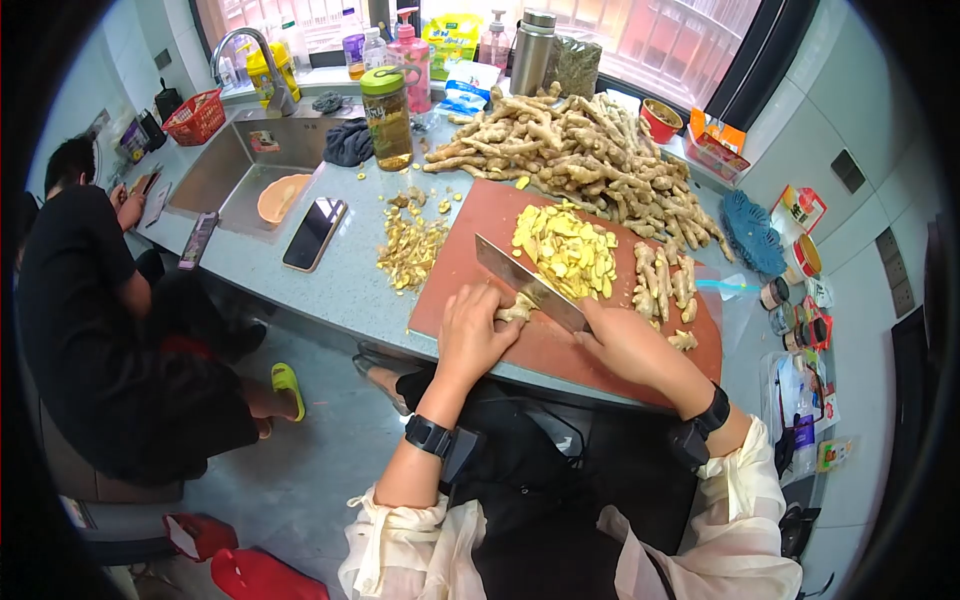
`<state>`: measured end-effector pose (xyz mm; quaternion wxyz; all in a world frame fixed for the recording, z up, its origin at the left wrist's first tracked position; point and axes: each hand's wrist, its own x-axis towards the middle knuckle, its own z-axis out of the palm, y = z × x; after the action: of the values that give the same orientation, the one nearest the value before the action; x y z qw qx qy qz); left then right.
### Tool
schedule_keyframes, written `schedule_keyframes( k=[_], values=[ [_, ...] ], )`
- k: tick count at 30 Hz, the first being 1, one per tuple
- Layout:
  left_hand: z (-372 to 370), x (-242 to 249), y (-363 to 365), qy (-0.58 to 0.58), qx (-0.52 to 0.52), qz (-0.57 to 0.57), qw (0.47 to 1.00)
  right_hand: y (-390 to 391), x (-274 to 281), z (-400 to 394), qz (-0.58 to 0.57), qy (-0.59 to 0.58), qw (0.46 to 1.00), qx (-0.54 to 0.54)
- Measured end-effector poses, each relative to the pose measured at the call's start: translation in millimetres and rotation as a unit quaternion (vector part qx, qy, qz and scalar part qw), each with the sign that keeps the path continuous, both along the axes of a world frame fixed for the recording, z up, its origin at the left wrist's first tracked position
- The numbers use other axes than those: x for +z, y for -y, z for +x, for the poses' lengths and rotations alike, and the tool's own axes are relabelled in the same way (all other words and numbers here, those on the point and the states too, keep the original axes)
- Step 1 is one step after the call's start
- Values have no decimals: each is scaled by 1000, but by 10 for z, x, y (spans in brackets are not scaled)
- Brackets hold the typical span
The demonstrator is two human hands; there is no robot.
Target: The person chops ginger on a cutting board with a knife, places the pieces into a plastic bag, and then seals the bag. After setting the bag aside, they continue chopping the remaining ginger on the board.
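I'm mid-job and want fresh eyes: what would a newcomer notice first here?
Probably the large heap of knobbly tan ginger roots behind the reddish-brown cutting board. Next, the broad steel cleaver in the right hand and the bright yellow ginger slices beside its blade.

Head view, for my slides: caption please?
Left hand holds a knobbly tan ginger piece; right hand grips a broad steel cleaver above a reddish-brown board.

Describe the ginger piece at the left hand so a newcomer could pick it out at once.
On the counter, find the reddish-brown cutting board and the knife in the right hand. The ginger piece lies on the blade's near side, against the left hand. Unlike the loose pieces at the board's right, it is held.
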<state>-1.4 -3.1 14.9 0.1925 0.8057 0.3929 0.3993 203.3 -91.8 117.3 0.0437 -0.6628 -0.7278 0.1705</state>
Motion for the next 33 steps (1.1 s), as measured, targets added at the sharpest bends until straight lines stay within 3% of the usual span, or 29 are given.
schedule_keyframes(
  k=[11,22,33],
  values=[
    [-7,13,3,-9,-1,5,1000,-335,-93,-269,-6,-11,1000,-23],
    [-1,-38,-11,13,-7,17,1000,-23,-79,47,56,-74,995,-21],
    [-10,-1,-6,6,-7,-7,1000,-29,96,-15,11,-19,1000,-3]
  ],
)
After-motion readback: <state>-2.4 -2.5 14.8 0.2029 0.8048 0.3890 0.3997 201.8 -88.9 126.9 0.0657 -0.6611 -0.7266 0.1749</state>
